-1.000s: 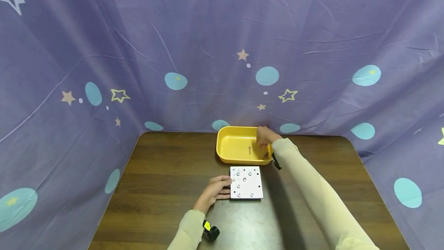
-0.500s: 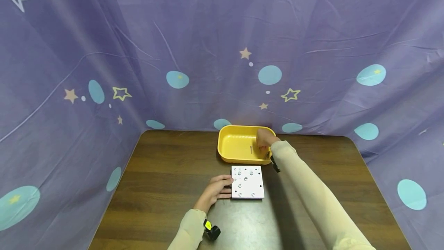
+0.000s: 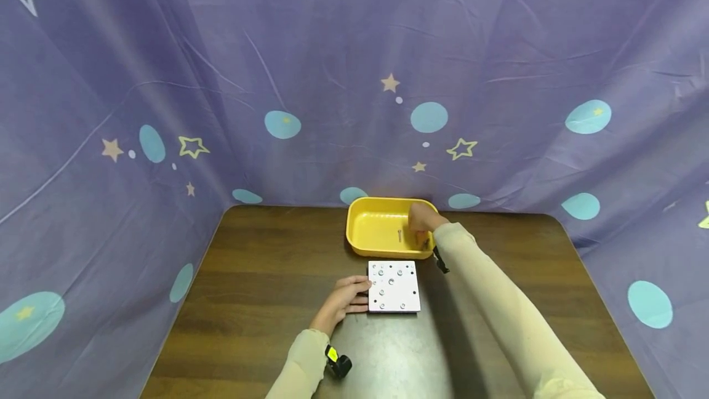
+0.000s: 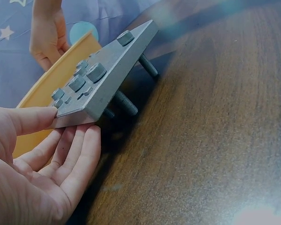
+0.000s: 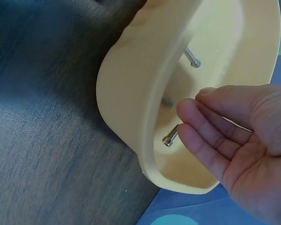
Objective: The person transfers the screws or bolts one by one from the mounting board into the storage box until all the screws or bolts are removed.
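Observation:
My left hand [image 3: 342,302] grips the left edge of a square white-faced metal plate [image 3: 407,291], thumb on top and fingers underneath. Several socket-head bolts [image 4: 96,71] sit in the plate, and some threaded shanks [image 4: 125,103] stick out below it. My right hand [image 3: 423,219] reaches down into the right end of a yellow tray [image 3: 360,250]. In the right wrist view its fingers are loosely bent, with the fingertips right at a loose bolt [image 5: 170,136]. Two more bolts lie beyond, one near the fingertips [image 5: 187,112] and another bolt [image 5: 193,58] farther along.
The wooden table [image 3: 266,276] runs back to a purple curtain [image 3: 321,79] with stars and balloons. The tray stands by the table's back edge, just behind the plate. Black camera straps [image 3: 335,361] are on the wrists.
The right hand stays low in the tray and shifts only slightly. The left hand keeps its grip on the plate. The head view tilts a little.

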{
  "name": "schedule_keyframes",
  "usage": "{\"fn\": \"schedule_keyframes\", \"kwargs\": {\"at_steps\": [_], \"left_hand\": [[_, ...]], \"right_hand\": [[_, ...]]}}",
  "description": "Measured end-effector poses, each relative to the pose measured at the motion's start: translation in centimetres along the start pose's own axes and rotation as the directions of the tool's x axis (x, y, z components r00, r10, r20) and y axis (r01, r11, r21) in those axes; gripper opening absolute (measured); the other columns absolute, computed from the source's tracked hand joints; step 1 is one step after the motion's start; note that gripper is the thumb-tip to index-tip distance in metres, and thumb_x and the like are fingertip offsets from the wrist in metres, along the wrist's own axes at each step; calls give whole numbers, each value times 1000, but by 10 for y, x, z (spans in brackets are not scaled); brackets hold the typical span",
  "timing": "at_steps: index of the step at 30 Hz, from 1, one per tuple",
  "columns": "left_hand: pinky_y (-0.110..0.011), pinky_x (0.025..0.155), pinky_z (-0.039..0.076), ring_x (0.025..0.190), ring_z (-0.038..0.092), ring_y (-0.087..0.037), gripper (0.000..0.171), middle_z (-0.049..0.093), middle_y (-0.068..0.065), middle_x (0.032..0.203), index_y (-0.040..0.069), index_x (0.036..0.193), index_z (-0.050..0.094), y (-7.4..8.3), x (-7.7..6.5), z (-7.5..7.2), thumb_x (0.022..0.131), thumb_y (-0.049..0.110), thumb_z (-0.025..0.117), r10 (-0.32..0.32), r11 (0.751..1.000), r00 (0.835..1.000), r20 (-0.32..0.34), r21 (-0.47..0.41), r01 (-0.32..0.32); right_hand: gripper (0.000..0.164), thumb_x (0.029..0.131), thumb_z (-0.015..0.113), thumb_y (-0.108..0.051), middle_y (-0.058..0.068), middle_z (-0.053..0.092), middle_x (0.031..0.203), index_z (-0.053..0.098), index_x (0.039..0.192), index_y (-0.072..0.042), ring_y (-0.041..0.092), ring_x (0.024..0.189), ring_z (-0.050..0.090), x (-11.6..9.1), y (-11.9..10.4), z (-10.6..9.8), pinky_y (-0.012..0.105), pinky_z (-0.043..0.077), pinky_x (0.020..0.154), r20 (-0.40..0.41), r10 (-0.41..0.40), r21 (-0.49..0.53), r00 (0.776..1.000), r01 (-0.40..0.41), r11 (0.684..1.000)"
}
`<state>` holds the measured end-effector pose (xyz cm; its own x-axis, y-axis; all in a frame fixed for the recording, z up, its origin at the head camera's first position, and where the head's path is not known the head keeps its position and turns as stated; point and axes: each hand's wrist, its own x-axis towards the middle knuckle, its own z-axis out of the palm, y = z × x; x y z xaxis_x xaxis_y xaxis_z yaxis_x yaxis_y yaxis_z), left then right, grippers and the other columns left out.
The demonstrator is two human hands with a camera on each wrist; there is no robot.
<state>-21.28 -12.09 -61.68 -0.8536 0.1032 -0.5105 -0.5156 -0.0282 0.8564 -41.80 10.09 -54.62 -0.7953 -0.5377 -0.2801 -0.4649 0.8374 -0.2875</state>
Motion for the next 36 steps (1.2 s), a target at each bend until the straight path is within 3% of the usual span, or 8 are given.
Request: {"fn": "schedule_keyframes", "kwargs": {"at_steps": [5, 9, 12, 16, 20, 23, 30, 36], "left_hand": [[-41, 83, 64, 85, 68, -19, 47, 68, -14, 116, -3, 137, 56, 0, 0, 2, 98, 20, 66, -3, 1000, 1000, -7, -9, 3], [-42, 83, 64, 86, 67, -20, 47, 67, -16, 118, -4, 138, 56, 1, -1, 1, 98, 19, 65, 2, 1000, 1000, -5, -5, -2], [-42, 84, 64, 87, 68, -20, 46, 67, -16, 119, -4, 138, 56, 2, -3, 1, 99, 20, 65, 7, 1000, 1000, -2, 6, -7], [-42, 85, 64, 88, 68, -20, 45, 67, -15, 118, -3, 137, 57, 2, -4, 0, 100, 20, 64, 8, 1000, 1000, 0, 13, -8], [-43, 85, 63, 88, 68, -20, 45, 66, -15, 117, -3, 137, 56, 2, -4, 2, 100, 20, 64, 8, 1000, 1000, 0, 10, -8], [-43, 86, 63, 88, 68, -20, 45, 66, -16, 118, -4, 138, 56, 3, -4, 2, 100, 20, 64, 5, 1000, 1000, 0, 9, -5], [-42, 85, 63, 88, 69, -20, 45, 67, -15, 118, -3, 137, 57, 3, -1, 3, 99, 20, 64, -2, 1000, 1000, 2, 0, 2], [-41, 84, 64, 88, 69, -19, 44, 67, -16, 117, -3, 136, 58, 3, -2, 3, 99, 19, 64, 1, 1000, 1000, -2, 0, -1]], "right_hand": [[24, 88, 64, 2, 14, 65, 54, 72, 67, 11, 8, 42, 46, -14, -7, -5, 19, 41, 52, -50, -135, 32, 990, 136, 990], [16, 89, 69, 1, 13, 73, 70, 76, 77, 8, 15, 57, 60, -22, -18, -3, 27, 55, 64, -82, -155, 27, 985, 158, 987], [21, 88, 72, -1, 3, 65, 60, 72, 68, 1, 11, 54, 53, -30, -31, -3, 23, 48, 55, -107, -152, 55, 983, 158, 986], [30, 89, 74, -4, -7, 46, 53, 64, 60, -3, 7, 52, 31, -43, -50, -3, 20, 26, 50, -136, -174, 114, 975, 190, 975], [20, 91, 75, -11, -2, 66, 65, 75, 73, -3, 7, 56, 45, -51, -65, 4, 21, 40, 55, -143, -200, 127, 969, 219, 967], [18, 91, 76, -13, 0, 70, 70, 76, 75, -7, 6, 60, 52, -54, -75, 12, 22, 46, 58, -136, -214, 137, 967, 232, 963], [21, 88, 80, -19, -5, 67, 66, 72, 70, -13, 5, 57, 51, -56, -93, 33, 20, 43, 53, -117, -193, 145, 974, 209, 967], [35, 87, 82, -25, -9, 52, 55, 62, 59, -17, 6, 51, 42, -56, -103, 43, 21, 35, 48, -132, -139, 51, 981, 146, 988]]}}
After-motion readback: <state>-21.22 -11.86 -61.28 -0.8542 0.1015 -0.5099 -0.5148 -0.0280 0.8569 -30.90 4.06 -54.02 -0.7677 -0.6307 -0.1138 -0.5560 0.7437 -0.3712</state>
